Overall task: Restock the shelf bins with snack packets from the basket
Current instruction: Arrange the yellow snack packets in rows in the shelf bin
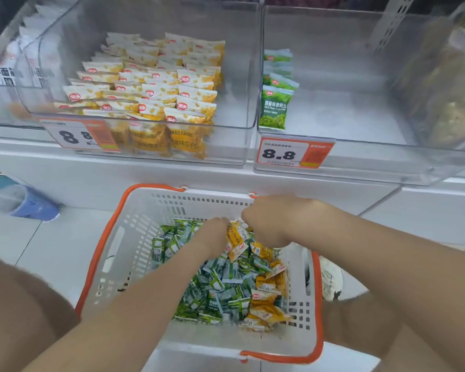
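Head view: a white slotted plastic basket with orange handles [134, 237] stands on the floor under the shelf, full of small green snack packets [218, 285] and yellow snack packets [266, 284]. The right hand [271, 221] curls its fingers on a yellow bunch [236, 241]. The left hand [212, 233] touches the bunch too, but its fingers are too blurred to tell. The left clear plastic bin [234, 103] holds yellow rows reading "ROE FLAVOURS". The right clear plastic bin [346, 103] holds a few green packets, and its orange price tag [293, 154] reads "8.8".

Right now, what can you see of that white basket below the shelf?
The white plastic basket is rectangular, its walls pierced with rows of slots. Two orange handles lie folded down along the rim. It stands upright below the clear shelf bins, heaped with green packets and yellow packets. The left hand and right hand reach into it.
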`<state>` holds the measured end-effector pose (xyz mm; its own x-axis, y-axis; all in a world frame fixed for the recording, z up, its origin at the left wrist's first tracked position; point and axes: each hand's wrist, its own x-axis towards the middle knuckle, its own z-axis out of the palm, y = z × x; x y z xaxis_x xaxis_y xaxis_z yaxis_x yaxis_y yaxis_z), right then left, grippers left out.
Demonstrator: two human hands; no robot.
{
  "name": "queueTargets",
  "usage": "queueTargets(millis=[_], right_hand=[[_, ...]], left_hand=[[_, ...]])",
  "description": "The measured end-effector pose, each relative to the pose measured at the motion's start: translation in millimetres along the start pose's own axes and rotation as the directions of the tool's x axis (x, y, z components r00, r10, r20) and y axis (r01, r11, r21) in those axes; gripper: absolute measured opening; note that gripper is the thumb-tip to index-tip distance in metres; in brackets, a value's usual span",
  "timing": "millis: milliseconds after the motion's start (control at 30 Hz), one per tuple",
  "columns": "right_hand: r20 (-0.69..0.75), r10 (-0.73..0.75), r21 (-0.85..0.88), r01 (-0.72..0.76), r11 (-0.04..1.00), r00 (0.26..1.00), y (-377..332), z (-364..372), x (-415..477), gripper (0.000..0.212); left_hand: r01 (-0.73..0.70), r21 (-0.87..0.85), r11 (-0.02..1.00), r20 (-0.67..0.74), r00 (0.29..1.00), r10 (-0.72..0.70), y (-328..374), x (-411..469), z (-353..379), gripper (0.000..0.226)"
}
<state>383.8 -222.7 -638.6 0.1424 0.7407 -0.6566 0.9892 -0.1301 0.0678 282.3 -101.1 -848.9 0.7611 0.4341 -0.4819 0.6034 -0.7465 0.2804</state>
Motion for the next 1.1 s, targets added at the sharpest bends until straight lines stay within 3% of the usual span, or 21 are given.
queueTargets(millis=[133, 200, 300, 467, 633, 767, 833, 900, 1000, 1100], right_hand=[[-0.007, -0.018, 0.022, 0.018, 1.0, 1.0, -0.4, -1.7, 2.3, 0.01], [-0.014, -0.029, 0.028, 0.03, 0.999, 0.999, -2.5, -2.4, 3.0, 0.008], [-0.028, -0.028, 0.025, 0.028, 0.999, 0.999, -2.4, -5.8, 2.9, 0.007], [-0.097, -0.033, 0.059, 0.038, 0.998, 0.995, -1.2, -16.3, -4.6, 0.008], [-0.125, -0.031, 0.075, 0.04, 0.996, 0.992, -5.0, -29.6, -23.3, 0.029], [-0.23, -0.013, 0.104, 0.038, 0.994, 0.973, -5.4, -35.6, -34.9, 0.009], [-0.286, -0.011, 0.153, 0.056, 0.987, 0.958, -4.5, -38.5, -40.4, 0.011], [-0.322, -0.007, 0.214, 0.08, 0.973, 0.947, -3.7, -43.6, -47.8, 0.027], [-0.396, -0.017, 0.407, 0.192, 0.893, 0.918, -0.4, -52.4, -56.7, 0.032], [-0.512, 0.06, 0.635, 0.331, 0.698, 0.857, -0.3, -60.9, -61.9, 0.037]], left_hand=[[0.076, 0.021, 0.997, -0.051, 0.996, -0.075, 3.7, 5.0, 24.3, 0.012], [0.082, -0.015, 0.997, -0.038, 0.996, -0.083, 2.7, 6.9, 32.0, 0.031], [0.01, -0.035, 0.999, -0.035, 0.999, -0.011, -2.6, 6.0, 26.9, 0.039], [-0.083, -0.171, 0.982, 0.036, 0.995, 0.091, -12.5, -10.4, -7.2, 0.012], [-0.185, -0.306, 0.934, 0.005, 0.981, 0.196, -0.5, -43.2, -66.6, 0.01], [-0.28, -0.317, 0.906, 0.05, 0.949, 0.311, 17.9, -71.4, -126.3, 0.006], [-0.358, -0.289, 0.888, 0.07, 0.917, 0.393, 25.7, -88.2, -154.1, 0.004], [-0.426, -0.276, 0.861, 0.082, 0.883, 0.463, 32.2, -106.8, -180.7, 0.004], [-0.467, -0.26, 0.845, 0.034, 0.87, 0.492, 32.1, -130.7, -218.4, 0.009], [-0.467, -0.407, 0.785, -0.12, 0.88, 0.46, 30.1, -151.9, -253.2, 0.015]])
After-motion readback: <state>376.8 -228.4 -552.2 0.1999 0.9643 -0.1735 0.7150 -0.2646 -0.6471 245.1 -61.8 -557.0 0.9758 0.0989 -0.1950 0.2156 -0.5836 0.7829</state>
